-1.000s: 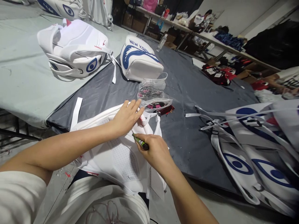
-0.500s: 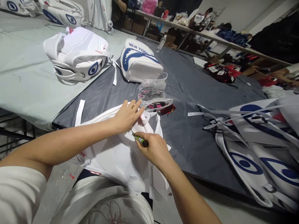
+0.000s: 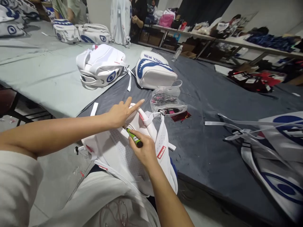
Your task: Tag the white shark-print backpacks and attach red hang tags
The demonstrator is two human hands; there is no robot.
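Note:
A white backpack (image 3: 120, 151) lies across my lap and the table's near edge, its perforated back panel facing up. My left hand (image 3: 120, 114) rests on its upper edge with fingers spread, the index finger stretched out to the right. In my right hand (image 3: 145, 149) is a thick green pen-like tool (image 3: 133, 137) with a dark end. Its front end points at the panel just below my left hand; whether it touches the fabric I cannot tell. A shoulder strap with a red label (image 3: 161, 152) hangs beside my right wrist.
Beyond the backpack lies a clear plastic bag (image 3: 165, 96) of small dark and pink pieces. A NEW YORK backpack (image 3: 156, 71) and another white backpack (image 3: 101, 64) stand behind. More bags (image 3: 279, 167) lie at right. A bottle (image 3: 177, 53) stands farther back; other people are beyond.
The view has shifted, so the table things appear farther right. My left hand has raised its index finger off the backpack's edge. The green tool has moved slightly along the panel.

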